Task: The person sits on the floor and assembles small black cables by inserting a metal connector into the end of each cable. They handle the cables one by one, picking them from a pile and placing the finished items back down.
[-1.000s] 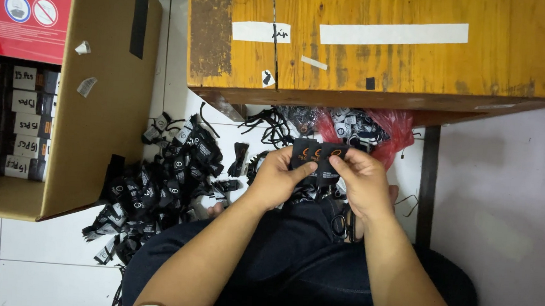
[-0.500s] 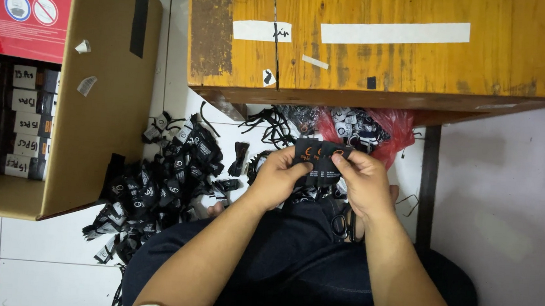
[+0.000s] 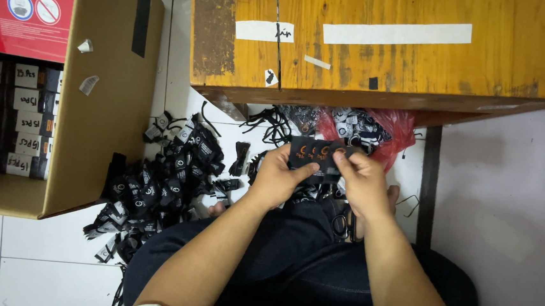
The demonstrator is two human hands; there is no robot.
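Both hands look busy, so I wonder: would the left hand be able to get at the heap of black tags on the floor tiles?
Probably yes. The heap of black tags lies just left of the left hand with nothing between, though that hand now holds a black card.

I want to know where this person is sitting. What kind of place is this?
Probably a small packing workshop. The hands hold a fan of black tags, a heap of black tags lies on the tiled floor, and a cardboard box holds labelled bundles beside a wooden bench.
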